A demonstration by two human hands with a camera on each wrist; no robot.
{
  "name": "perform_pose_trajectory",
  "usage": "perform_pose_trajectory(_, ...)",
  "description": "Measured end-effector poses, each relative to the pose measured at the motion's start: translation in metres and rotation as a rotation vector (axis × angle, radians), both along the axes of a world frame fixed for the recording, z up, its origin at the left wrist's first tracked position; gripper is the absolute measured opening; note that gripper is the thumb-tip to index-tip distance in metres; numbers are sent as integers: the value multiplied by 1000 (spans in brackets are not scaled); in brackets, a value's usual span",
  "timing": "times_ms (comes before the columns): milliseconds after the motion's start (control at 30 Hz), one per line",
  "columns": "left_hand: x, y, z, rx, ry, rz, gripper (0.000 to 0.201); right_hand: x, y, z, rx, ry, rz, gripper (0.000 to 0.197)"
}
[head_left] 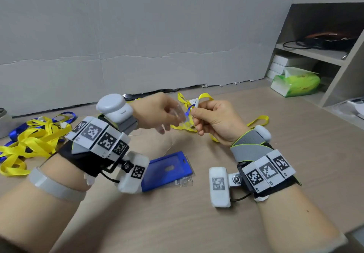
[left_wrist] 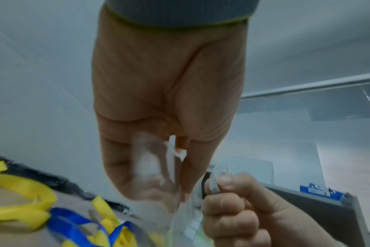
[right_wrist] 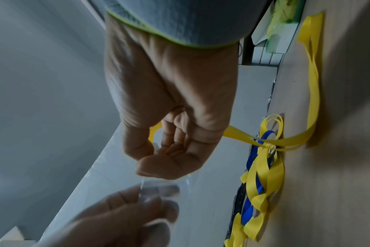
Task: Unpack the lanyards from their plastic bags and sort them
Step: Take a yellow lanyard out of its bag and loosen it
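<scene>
A clear plastic bag (head_left: 178, 115) is held above the surface (head_left: 197, 223), between the two hands and in front of the far wall. It is gripped by the left hand (head_left: 155, 112), whose fingers are curled round it; in the left wrist view the film (left_wrist: 150, 160) is seen blurred across the fingers. A small white clip (head_left: 197, 103) at the end of a yellow lanyard (head_left: 258, 119) is pinched by the right hand (head_left: 214, 120) between thumb and bent forefinger, the other fingers being curled into the palm. The ribbon is trailed from that hand down to the surface on the right. How much of the lanyard is still inside the bag cannot be told, since the film is transparent and smeared by motion.

Just behind the hands, a tangle of yellow and blue ribbon (right_wrist: 264, 167) is seen lying on the surface. A larger pile of yellow and blue lanyards (head_left: 33, 140) is spread at the far left, partly cut off by the picture's edge. A blue badge holder (head_left: 167, 169) in clear wrapping is laid flat near the left wrist, partly hidden by the wrist rig.

On the right wrist band the labels R1, R2 and R3 can be read beneath black-and-white square markers (head_left: 267, 171). A green tissue pack (head_left: 297, 83) is set beside the shelf (head_left: 315, 53); its printing is too small to read.
</scene>
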State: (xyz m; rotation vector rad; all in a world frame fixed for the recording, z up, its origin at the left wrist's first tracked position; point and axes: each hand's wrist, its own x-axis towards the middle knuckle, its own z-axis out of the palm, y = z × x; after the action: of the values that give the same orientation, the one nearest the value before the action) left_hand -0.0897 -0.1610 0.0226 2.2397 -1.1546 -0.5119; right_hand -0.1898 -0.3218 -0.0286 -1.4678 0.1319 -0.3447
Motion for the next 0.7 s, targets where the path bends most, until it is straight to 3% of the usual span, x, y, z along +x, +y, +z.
perform_pose_trajectory(200,-9,-12,-2,-183,-73,24,16,1,0,0,9,18,-48,26)
perform_pose_trajectory(500,-24,-15,-1,-114,-461,14,20,-1,1,3,63,44,-116,23)
perform_pose_trajectory(700,-22,-15,-2,-66,-544,-20,22,-2,3,7,179,44,-102,23)
